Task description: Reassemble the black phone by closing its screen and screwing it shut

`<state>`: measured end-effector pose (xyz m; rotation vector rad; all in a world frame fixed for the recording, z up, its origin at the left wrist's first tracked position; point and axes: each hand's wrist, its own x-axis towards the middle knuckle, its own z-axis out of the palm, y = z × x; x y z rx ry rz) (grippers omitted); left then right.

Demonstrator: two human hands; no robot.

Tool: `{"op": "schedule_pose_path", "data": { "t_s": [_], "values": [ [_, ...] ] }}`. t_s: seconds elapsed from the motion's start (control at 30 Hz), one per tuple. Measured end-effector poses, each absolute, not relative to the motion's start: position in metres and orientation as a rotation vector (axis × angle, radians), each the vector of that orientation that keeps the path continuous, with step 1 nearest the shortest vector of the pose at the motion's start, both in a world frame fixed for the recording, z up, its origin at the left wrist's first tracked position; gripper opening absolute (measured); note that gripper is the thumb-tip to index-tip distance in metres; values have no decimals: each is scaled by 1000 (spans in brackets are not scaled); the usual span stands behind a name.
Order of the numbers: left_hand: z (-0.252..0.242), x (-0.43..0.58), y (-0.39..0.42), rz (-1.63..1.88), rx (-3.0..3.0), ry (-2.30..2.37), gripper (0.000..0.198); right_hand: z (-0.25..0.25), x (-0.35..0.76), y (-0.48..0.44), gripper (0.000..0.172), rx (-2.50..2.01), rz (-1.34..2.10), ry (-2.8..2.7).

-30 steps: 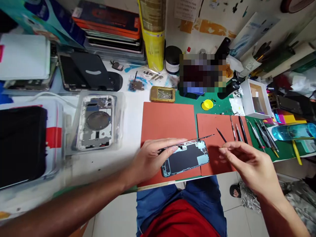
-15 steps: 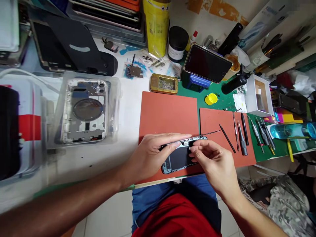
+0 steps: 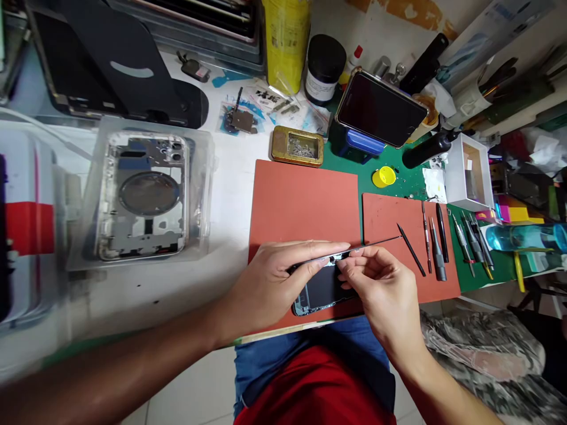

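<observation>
Phone point(image 3: 325, 289) runs roughly nine-to-three o'clock between my clasping left hand point(image 3: 277, 277) and narrowed right hand point(image 3: 386, 289) — the latter's hold unclear.

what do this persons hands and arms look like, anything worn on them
The left hand and right hand are bare, without gloves; no rings, watch or bracelet can be seen. Both forearms are uncovered, with no sleeve in view.

The right hand point(image 3: 385, 283) has been brought from over the rightmost red mat point(image 3: 385, 212) to the opened phone point(image 3: 325, 286), whose camera end is now covered by it; the black stick point(image 3: 411, 251), partly hidden a second ago, has been uncovered.
</observation>
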<state>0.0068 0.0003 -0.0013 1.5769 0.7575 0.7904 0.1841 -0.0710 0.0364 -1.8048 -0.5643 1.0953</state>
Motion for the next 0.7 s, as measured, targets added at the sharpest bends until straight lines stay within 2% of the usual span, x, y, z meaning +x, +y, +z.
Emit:
{"op": "schedule_pose_path", "data": {
  "t_s": [0.47, 0.7],
  "values": [
    [1, 7, 2, 779, 1571, 733, 38, 39, 180, -66, 42, -1873, 1110, -428],
    [2, 7, 2, 752, 1565, 743, 36, 37, 182, -65, 41, -1880, 1131, -409]
  ]
}}
